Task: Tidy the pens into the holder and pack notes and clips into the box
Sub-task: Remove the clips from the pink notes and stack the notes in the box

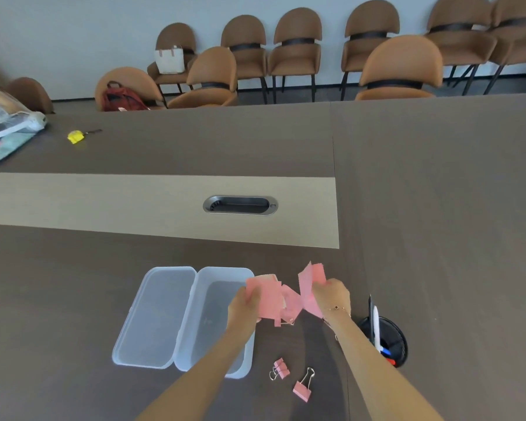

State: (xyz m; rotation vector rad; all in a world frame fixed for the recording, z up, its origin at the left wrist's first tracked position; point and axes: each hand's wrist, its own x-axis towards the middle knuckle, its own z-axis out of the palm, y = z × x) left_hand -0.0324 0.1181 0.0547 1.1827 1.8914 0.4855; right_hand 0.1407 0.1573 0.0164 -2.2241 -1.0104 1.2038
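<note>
Both hands hold pink sticky notes (274, 296) just right of the clear plastic box (216, 281), a little above the table. My left hand (243, 305) grips one bunch near the box's right wall. My right hand (331, 294) grips another bunch that fans upward. The box is open, its lid (155, 317) lying flat on the left. Two pink binder clips (280, 369) (302, 388) lie on the table below the notes. A black pen holder (398, 332) stands at the right behind my right forearm, with pens (376, 326) in it.
A cable grommet (240, 205) sits in the table's light strip beyond the box. A yellow tag (76, 136) and a bag (3, 138) lie at the far left. Brown chairs (401, 68) line the wall behind the table.
</note>
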